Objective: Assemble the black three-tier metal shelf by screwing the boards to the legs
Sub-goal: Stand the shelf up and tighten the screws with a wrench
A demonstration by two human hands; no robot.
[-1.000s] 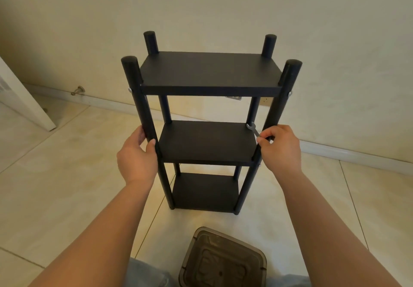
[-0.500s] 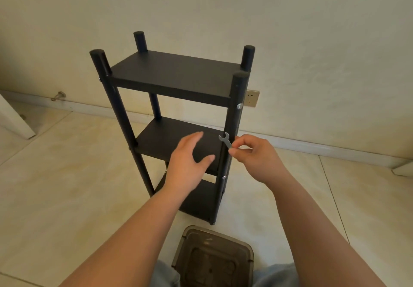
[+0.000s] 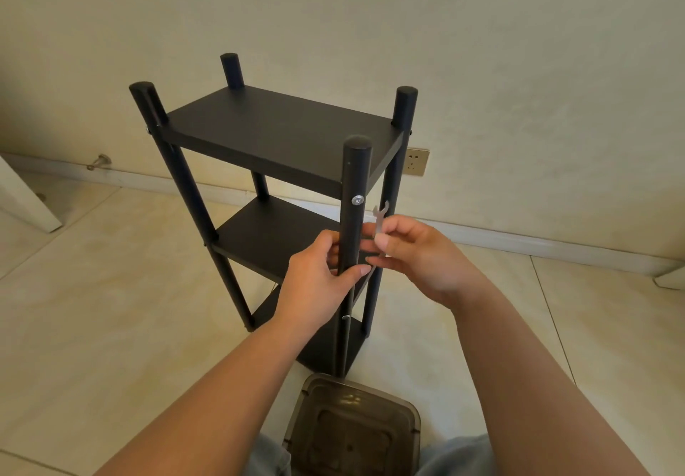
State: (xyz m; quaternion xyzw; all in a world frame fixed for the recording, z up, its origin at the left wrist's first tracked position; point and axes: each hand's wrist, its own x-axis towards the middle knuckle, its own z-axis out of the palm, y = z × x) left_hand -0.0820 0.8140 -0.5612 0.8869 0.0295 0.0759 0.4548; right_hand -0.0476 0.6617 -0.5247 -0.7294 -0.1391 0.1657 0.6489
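Tiled floor (image 3: pixel 111 327) carries my stiff, light-looking shelf (image 3: pixel 274 130); left hand (image 3: pixel 315 290) grips its six-o'clock leg (image 3: pixel 352 238), right hand (image 3: pixel 419 257) pinches wrench (image 3: pixel 380 219), three o'clock.

Left hand (image 3: pixel 315 286) gripping shelf (image 3: pixel 274 130) front leg (image 3: pixel 352 223); right hand (image 3: pixel 419 257) pinching wrench (image 3: pixel 380 221) just beside grip.

Shelf (image 3: pixel 274 130): black boards and round legs, matt, smooth. Screw (image 3: pixel 357 200): bright metal, shiny. Wrench (image 3: pixel 380 220): thin silvery metal. Box (image 3: pixel 352 435): smoky translucent plastic, glossy. Floor (image 3: pixel 92 308): glazed cream tiles, slight sheen. Wall (image 3: pixel 519 67): matt, faintly textured.
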